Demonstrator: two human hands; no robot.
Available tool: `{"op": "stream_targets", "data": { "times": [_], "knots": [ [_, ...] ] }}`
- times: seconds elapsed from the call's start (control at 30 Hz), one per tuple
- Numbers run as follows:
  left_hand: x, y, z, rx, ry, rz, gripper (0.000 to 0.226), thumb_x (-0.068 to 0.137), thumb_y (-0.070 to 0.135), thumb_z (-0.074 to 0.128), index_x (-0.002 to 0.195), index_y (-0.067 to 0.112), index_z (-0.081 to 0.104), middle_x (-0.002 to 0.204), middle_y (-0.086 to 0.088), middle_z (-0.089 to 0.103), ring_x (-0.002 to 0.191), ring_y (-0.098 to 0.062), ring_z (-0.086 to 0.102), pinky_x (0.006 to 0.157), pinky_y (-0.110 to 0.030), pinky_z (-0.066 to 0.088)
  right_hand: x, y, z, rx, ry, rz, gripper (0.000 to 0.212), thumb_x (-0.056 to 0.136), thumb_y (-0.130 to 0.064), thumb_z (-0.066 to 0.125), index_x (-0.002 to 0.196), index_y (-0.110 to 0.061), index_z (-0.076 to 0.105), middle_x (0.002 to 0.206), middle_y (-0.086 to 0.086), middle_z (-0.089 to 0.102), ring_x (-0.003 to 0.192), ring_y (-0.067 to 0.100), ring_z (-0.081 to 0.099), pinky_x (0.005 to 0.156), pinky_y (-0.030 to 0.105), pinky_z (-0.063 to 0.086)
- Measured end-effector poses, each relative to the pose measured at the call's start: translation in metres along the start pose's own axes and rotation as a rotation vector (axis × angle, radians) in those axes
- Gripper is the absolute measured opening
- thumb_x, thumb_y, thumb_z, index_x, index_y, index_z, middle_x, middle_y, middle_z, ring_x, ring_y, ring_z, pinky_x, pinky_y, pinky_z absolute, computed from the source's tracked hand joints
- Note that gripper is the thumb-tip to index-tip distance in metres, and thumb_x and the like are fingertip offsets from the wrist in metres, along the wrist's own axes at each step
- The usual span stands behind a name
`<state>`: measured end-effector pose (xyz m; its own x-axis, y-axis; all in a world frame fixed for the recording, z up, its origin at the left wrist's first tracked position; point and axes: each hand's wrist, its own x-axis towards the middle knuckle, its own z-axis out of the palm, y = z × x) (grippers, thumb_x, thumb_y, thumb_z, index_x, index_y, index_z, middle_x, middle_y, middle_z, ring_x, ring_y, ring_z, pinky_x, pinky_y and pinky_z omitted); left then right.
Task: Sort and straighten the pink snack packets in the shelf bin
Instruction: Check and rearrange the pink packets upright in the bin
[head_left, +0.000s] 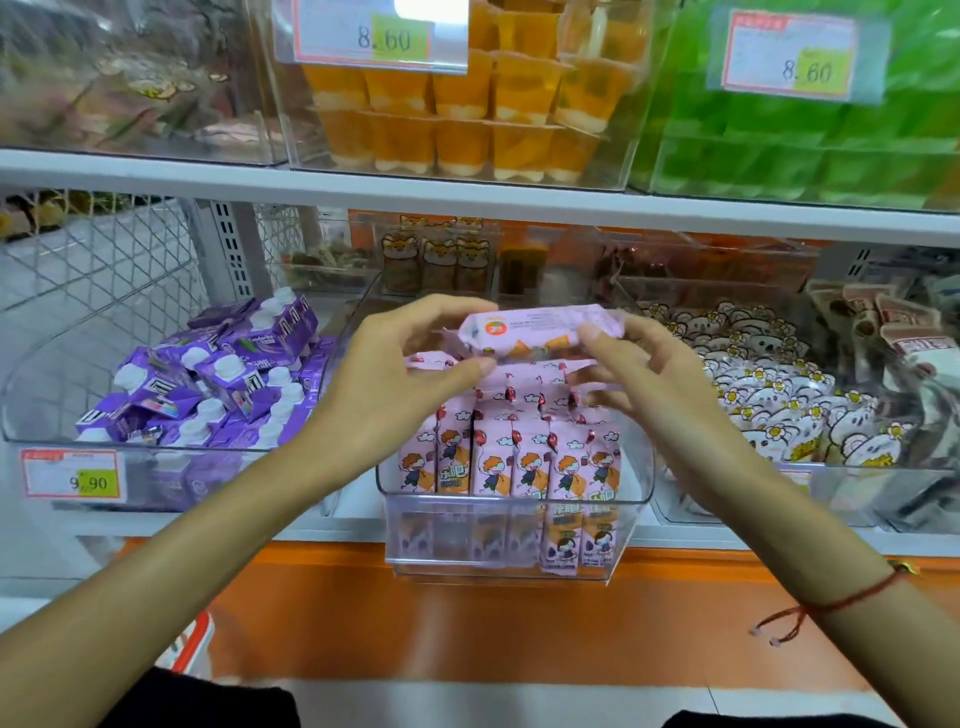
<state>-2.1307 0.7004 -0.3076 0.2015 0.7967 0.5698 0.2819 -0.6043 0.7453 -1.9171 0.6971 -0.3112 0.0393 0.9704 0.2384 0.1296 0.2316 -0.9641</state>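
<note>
I have one pink packet (540, 332) lifted sideways above the bin (514, 545), held by its two ends. My left hand (400, 374) takes the left end, forefinger arched over the top and thumb pressed beneath; my right hand (644, 369) pinches the right end, thumb on top, the other fingers reaching underneath. Both grips are closed on that packet, only lightly as far as I can judge.

Beneath it, more pink packets lie flat at the back, and the front row (511, 457) stands upright and fairly even against the clear front wall.

The risk I see: the wrapper looks slick, so a light end-hold could let it twist or drop, knocking the standing row askew. Pushing it down among the flat ones could also shove the front row forward.

Purple cartons (208, 384) fill the bin to the left, white flower-print packets (779, 395) the one to the right.
</note>
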Motion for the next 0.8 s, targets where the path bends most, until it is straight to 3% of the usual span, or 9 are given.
{"op": "stream_targets", "data": {
  "times": [0.07,0.13,0.2,0.33,0.47,0.67,0.73,0.8],
  "knots": [
    [0.004,-0.004,-0.002,0.013,0.088,0.011,0.037,0.081,0.008,0.073,0.112,0.026,0.065,0.104,0.017,0.069,0.092,-0.001,0.066,0.081,-0.012,0.05,-0.002,0.005,-0.004,-0.35,0.018,-0.131,0.059,0.089,-0.035,0.062,0.14,-0.018,0.036,0.113,-0.004,0.064,0.099,0.01,0.063,0.085,0.027,0.052],
    [0.011,-0.009,-0.004,0.024,0.149,-0.006,0.037,0.081,0.008,0.074,0.113,0.023,0.065,0.106,0.014,0.069,0.096,-0.003,0.067,0.082,-0.016,0.052,-0.006,0.01,-0.01,-0.72,0.012,-0.352,0.052,0.09,-0.026,0.062,0.138,-0.018,0.04,0.12,-0.002,0.058,0.111,0.015,0.054,0.091,0.029,0.045],
    [0.021,-0.016,-0.001,0.09,0.163,-0.028,0.036,0.08,0.01,0.075,0.112,0.024,0.066,0.104,0.011,0.07,0.095,-0.008,0.068,0.081,-0.024,0.055,-0.008,0.014,-0.017,-0.922,0.059,-0.508,0.042,0.09,-0.014,0.061,0.131,-0.016,0.049,0.12,0.003,0.056,0.112,0.021,0.049,0.089,0.028,0.039],
    [0.049,-0.027,0.015,0.307,0.089,-0.005,0.036,0.079,0.019,0.077,0.113,0.026,0.068,0.104,0.008,0.072,0.092,-0.005,0.067,0.08,-0.033,0.058,-0.007,0.019,-0.029,-0.945,0.163,-0.379,0.025,0.093,-0.019,0.057,0.117,-0.013,0.056,0.104,0.005,0.062,0.091,0.024,0.059,0.075,0.035,0.048],
    [0.081,-0.04,0.035,0.584,0.015,0.066,0.038,0.085,0.025,0.071,0.122,0.024,0.063,0.115,0.0,0.07,0.102,-0.018,0.066,0.086,-0.04,0.055,-0.009,0.024,-0.035,-0.934,0.139,-0.266,0.019,0.093,-0.031,0.054,0.106,-0.018,0.062,0.072,-0.015,0.06,0.068,0.015,0.062,0.065,0.037,0.051],
    [0.104,-0.057,0.049,0.899,-0.187,0.078,0.041,0.091,0.024,0.064,0.131,0.026,0.055,0.119,-0.008,0.067,0.103,-0.029,0.065,0.085,-0.04,0.053,-0.006,0.025,-0.036,-0.899,0.117,-0.272,0.015,0.092,-0.034,0.053,0.102,-0.025,0.059,0.07,-0.022,0.057,0.063,0.004,0.06,0.062,0.035,0.052],
    [0.11,-0.057,0.047,0.92,-0.251,0.12,0.041,0.093,0.023,0.06,0.133,0.027,0.053,0.122,-0.007,0.065,0.096,-0.028,0.065,0.078,-0.038,0.053,-0.005,0.026,-0.038,-0.882,0.094,-0.291,0.011,0.092,-0.035,0.054,0.099,-0.027,0.056,0.07,-0.023,0.056,0.063,0.002,0.059,0.061,0.035,0.052],
    [0.117,-0.056,0.048,0.922,-0.339,0.166,0.039,0.096,0.023,0.055,0.134,0.026,0.049,0.114,-0.005,0.063,0.069,-0.015,0.056,0.058,-0.028,0.045,-0.004,0.026,-0.04,-0.872,0.056,-0.309,0.008,0.092,-0.036,0.053,0.097,-0.03,0.051,0.069,-0.024,0.056,0.064,0.0,0.06,0.058,0.033,0.051]
  ]
}}
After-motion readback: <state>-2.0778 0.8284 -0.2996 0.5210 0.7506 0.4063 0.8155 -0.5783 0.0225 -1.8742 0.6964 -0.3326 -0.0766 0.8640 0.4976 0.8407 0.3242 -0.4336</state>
